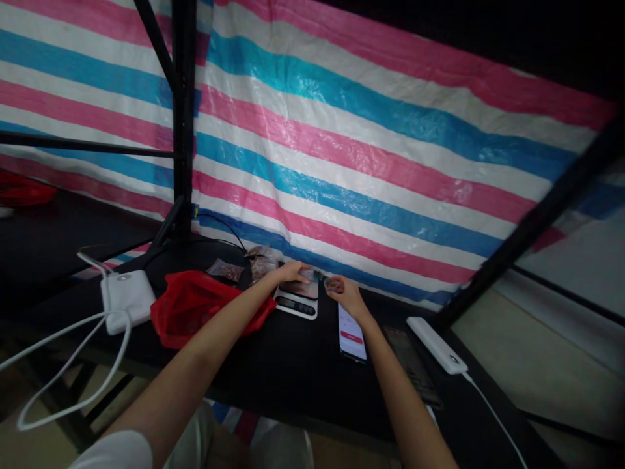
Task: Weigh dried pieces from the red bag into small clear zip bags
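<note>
My left hand (291, 271) reaches over a small digital scale (297, 301) on the black table (273, 365), its fingers closed on a small clear bag at the scale's far edge. My right hand (344, 291) is just right of the scale, fingers pinched on a small brownish item I cannot make out. A lit smartphone (352, 335) lies under my right wrist. Several small clear bags with brown contents (225, 269) lie behind the scale.
A red plastic bag (195, 306) lies left of the scale. A white box with white cables (125, 296) sits at the left, a white power bank (437, 345) with cable at the right. Black frame posts (183, 117) and a striped tarp (371, 143) stand behind.
</note>
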The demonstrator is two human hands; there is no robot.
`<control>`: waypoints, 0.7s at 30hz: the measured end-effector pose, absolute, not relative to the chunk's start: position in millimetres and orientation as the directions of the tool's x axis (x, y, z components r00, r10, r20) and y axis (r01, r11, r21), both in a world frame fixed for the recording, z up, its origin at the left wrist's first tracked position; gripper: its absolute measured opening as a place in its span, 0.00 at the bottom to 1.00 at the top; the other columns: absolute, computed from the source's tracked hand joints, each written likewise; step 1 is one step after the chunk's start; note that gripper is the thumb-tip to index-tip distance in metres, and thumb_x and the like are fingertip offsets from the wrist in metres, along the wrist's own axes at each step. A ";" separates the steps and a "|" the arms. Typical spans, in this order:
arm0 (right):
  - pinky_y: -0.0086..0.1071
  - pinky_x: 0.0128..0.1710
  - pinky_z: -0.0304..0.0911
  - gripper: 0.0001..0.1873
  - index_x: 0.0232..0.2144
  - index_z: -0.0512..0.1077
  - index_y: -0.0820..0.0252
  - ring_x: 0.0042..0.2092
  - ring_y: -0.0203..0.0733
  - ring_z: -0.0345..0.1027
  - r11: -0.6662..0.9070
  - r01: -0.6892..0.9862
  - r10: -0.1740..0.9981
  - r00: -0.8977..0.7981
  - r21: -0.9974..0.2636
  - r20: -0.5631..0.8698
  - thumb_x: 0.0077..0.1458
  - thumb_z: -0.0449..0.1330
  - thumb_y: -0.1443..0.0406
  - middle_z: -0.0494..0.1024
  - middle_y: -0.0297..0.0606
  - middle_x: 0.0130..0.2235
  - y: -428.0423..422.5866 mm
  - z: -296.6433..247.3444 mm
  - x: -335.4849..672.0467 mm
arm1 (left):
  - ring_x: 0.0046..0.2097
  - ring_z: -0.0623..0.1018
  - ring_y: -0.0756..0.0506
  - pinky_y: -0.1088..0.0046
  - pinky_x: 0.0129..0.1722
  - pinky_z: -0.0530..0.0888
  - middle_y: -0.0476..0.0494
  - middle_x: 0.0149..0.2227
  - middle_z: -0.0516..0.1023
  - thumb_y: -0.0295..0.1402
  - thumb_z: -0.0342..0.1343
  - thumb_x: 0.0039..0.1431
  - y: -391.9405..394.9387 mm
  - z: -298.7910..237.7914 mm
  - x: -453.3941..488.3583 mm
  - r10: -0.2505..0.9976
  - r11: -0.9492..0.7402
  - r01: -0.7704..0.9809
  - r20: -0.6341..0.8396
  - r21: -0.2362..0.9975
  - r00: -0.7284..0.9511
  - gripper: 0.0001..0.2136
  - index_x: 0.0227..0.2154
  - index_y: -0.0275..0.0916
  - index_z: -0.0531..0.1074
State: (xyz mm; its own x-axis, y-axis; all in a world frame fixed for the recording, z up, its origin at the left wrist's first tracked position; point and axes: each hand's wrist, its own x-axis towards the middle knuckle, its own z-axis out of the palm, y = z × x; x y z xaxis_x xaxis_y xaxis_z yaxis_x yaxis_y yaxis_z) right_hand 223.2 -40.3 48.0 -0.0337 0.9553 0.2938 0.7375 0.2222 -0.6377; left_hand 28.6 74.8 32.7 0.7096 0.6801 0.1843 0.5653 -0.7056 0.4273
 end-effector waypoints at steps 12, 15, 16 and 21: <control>0.32 0.40 0.60 0.17 0.43 0.66 0.54 0.42 0.41 0.70 0.242 0.958 0.930 -0.185 -0.152 0.317 0.48 0.58 0.67 0.76 0.36 0.40 -30.2 91.7 199.4 | 0.39 0.72 0.47 0.72 0.42 0.67 0.43 0.39 0.74 0.38 0.61 0.43 63.8 13.1 31.6 0.666 -0.484 0.040 0.339 0.874 0.664 0.24 0.44 0.32 0.69; 0.35 0.42 0.57 0.18 0.45 0.66 0.53 0.45 0.45 0.67 0.247 0.966 0.908 -0.259 0.078 0.328 0.49 0.57 0.66 0.75 0.38 0.42 -35.5 109.9 187.5 | 0.40 0.72 0.47 0.70 0.44 0.66 0.43 0.39 0.73 0.38 0.62 0.42 60.2 15.2 33.8 0.664 -0.445 -0.021 0.346 0.895 0.663 0.23 0.42 0.33 0.69; 0.36 0.42 0.56 0.18 0.46 0.65 0.54 0.45 0.46 0.67 0.243 0.958 0.901 -0.281 0.151 0.330 0.50 0.57 0.66 0.75 0.39 0.43 -37.2 114.9 183.7 | 0.40 0.72 0.48 0.70 0.45 0.66 0.44 0.39 0.73 0.39 0.62 0.42 59.8 15.6 34.7 0.660 -0.428 -0.049 0.349 0.903 0.666 0.23 0.42 0.33 0.68; 0.39 0.42 0.52 0.16 0.45 0.67 0.56 0.44 0.49 0.64 0.243 0.889 0.891 -0.363 0.389 0.273 0.51 0.56 0.66 0.75 0.43 0.40 -41.8 132.0 168.2 | 0.41 0.73 0.48 0.69 0.46 0.66 0.42 0.39 0.73 0.41 0.65 0.38 59.7 16.3 37.3 0.646 -0.270 -0.185 0.320 0.945 0.693 0.27 0.41 0.33 0.67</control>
